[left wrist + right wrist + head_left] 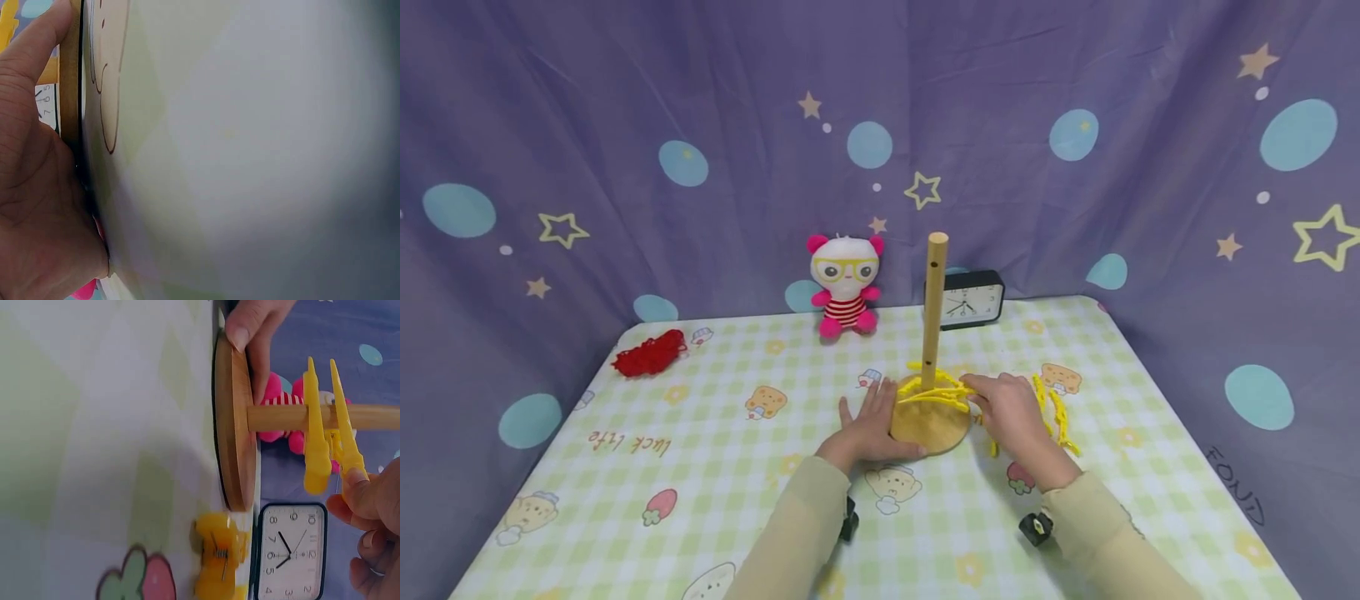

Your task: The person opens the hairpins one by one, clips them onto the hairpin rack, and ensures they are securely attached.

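A round wooden base with an upright wooden pole stands on the table. My left hand lies against the left side of the base, fingers straight and spread, thumb along the front rim. Beside the pole, my right hand pinches a yellow plastic spring clip by its end. The two tapered prongs of that clip cross the pole in the right wrist view, low over the base in the head view. A second yellow clip, its metal spring showing, lies on the table near the base.
Other yellow plastic pieces lie right of my right hand. Behind the pole stand a black-framed clock and a pink and white plush toy. Red yarn sits at the table's far left corner. A purple curtain hangs behind.
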`<state>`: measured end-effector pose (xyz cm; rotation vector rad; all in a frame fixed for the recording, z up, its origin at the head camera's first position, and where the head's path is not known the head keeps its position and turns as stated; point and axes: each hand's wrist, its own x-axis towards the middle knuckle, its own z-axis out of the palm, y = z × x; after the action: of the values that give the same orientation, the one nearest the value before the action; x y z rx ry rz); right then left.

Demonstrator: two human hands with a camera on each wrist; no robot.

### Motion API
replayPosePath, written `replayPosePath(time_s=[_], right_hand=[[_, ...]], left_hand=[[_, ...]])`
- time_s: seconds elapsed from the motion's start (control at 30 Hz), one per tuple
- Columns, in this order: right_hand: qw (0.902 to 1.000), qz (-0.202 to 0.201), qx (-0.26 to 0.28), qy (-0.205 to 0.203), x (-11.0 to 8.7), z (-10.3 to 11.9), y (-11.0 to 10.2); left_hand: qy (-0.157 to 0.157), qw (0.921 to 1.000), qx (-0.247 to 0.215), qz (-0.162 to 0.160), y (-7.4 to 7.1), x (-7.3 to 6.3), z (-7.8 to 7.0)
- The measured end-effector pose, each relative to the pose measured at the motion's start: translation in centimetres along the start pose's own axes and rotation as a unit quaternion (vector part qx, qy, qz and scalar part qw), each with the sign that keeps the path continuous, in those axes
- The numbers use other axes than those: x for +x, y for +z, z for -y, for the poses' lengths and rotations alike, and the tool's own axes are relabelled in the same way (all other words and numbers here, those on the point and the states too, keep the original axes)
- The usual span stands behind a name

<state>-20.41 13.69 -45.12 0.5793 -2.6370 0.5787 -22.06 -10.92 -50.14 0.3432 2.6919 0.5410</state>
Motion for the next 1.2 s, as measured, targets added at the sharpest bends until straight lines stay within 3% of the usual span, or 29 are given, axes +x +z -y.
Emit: replayPosePath(time_s=[0.27, 0.57, 0.9, 1.2], right_hand=[[0.9997, 0.025, 0.002, -0.004, 0.4, 1.0, 0.4], [0.9922, 0.083, 0.084, 0.042, -0.9, -0.1, -0.2], [0.9913, 0.059, 0.101, 0.060, -3.0, -3.3, -1.4], [0.9907, 0.052, 0.085, 0.093, -4.7, -6.1, -2.6]], left_hand=[[0.004, 0.9999, -0.011, 0.001, 0.0, -0.1, -0.1], [0.006, 0.9999, -0.010, 0.001, 0.0, -0.1, 0.0], [0.005, 0.9998, -0.017, 0.001, -0.3, -0.5, -0.3], [0.001, 0.9999, -0.010, 0.005, -0.2, -0.3, -0.1]])
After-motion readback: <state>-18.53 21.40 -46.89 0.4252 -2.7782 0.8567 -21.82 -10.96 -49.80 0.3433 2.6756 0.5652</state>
